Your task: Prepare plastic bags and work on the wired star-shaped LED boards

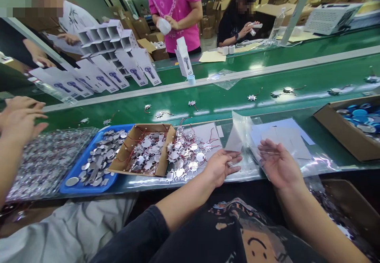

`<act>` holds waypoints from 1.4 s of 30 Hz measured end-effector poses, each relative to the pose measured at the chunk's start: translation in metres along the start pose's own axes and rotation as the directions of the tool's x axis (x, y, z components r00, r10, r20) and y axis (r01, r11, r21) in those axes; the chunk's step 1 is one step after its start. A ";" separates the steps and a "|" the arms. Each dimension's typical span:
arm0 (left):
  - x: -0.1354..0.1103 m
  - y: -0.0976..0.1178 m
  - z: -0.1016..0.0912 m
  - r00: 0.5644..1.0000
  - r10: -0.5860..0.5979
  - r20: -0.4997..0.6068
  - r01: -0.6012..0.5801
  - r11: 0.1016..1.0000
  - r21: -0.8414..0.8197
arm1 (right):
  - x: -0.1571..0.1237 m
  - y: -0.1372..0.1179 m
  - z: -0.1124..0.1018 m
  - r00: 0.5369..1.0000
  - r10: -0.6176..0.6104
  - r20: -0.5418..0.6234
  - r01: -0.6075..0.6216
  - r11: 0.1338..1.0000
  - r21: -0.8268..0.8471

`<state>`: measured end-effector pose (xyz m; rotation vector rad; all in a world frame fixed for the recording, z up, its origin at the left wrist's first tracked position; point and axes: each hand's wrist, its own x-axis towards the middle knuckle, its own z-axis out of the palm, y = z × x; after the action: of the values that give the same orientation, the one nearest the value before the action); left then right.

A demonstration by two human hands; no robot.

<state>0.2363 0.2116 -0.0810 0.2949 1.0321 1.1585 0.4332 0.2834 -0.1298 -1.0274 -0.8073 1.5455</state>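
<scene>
My left hand (220,168) pinches the left side of a clear plastic bag (246,130), its lower fingers pointing right. My right hand (280,164) is turned palm up, fingers curled at the bag's other side. Whitish paper (234,138) shows at the bag's left part, but I cannot tell if it lies inside. Just left of my left hand is a pile of silvery star-shaped parts with red wires (192,156). White and pale blue paper sheets (292,142) lie behind my right hand.
A cardboard tray (171,148) of wired parts and a blue tray (68,187) of metal discs stand left. At right is a box (341,138) of blue round parts. Several wired parts lie on the green belt (175,100). A co-worker's hands (22,116) are at far left.
</scene>
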 end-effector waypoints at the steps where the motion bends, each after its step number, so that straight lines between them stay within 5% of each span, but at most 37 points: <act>1: 0.000 0.000 0.000 1.000 -0.003 -0.002 0.003 1.000 0.000 | 0.001 -0.001 -0.001 1.000 0.007 -0.001 -0.007 1.000 0.008; 11: -0.004 0.004 0.001 1.000 0.001 -0.016 -0.001 1.000 0.005 | 0.003 -0.006 -0.002 0.997 0.055 -0.053 -0.052 0.997 0.051; 14: -0.012 0.008 0.005 0.996 0.065 0.063 -0.069 0.996 0.063 | -0.014 -0.009 0.004 0.997 -0.069 0.018 0.070 0.996 -0.052; 16: -0.017 0.012 0.010 0.978 0.098 0.185 -0.119 0.987 0.111 | -0.030 -0.013 0.010 0.939 -0.239 0.248 0.311 0.898 -0.311; 19: -0.020 0.017 0.020 0.919 0.132 0.373 -0.213 0.959 0.187 | -0.045 -0.019 0.017 0.784 -0.311 0.537 0.612 0.532 -0.585; 21: -0.018 0.018 0.025 0.880 0.119 0.460 -0.271 0.920 0.282 | -0.046 -0.022 0.020 0.810 -0.358 0.464 0.586 0.498 -0.639; 23: -0.015 0.019 0.026 0.871 0.078 0.485 -0.307 0.857 0.413 | -0.040 -0.026 0.020 0.891 -0.355 0.284 0.453 0.649 -0.611; 25: -0.012 0.019 0.023 0.880 0.086 0.467 -0.380 0.717 0.584 | -0.030 -0.031 0.018 0.957 -0.283 0.067 0.283 0.853 -0.439; 27: -0.011 0.018 0.016 0.856 0.137 0.499 -0.508 0.409 0.758 | -0.019 -0.038 0.013 0.979 -0.162 -0.123 0.144 0.979 -0.147; 30: -0.013 0.013 0.003 0.774 0.094 0.626 -0.592 -0.241 0.769 | -0.005 -0.048 0.003 0.960 -0.042 -0.277 0.080 0.989 0.127; 32: -0.016 0.008 -0.006 0.764 0.042 0.644 -0.540 -0.507 0.673 | 0.000 -0.051 -0.003 0.948 -0.041 -0.316 0.095 0.983 0.158; 37: -0.025 -0.006 -0.024 0.720 0.023 0.694 -0.469 -0.721 0.510 | 0.001 -0.050 -0.009 0.935 0.006 -0.355 0.088 0.965 0.248; 42: -0.028 -0.010 -0.030 0.632 0.029 0.775 -0.476 -0.774 0.417 | 0.000 -0.057 -0.005 0.943 0.100 -0.317 0.013 0.942 0.334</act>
<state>0.2173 0.1743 -0.0891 2.9036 1.4204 0.1207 0.4607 0.2951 -0.0804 -1.0181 -0.2779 1.4331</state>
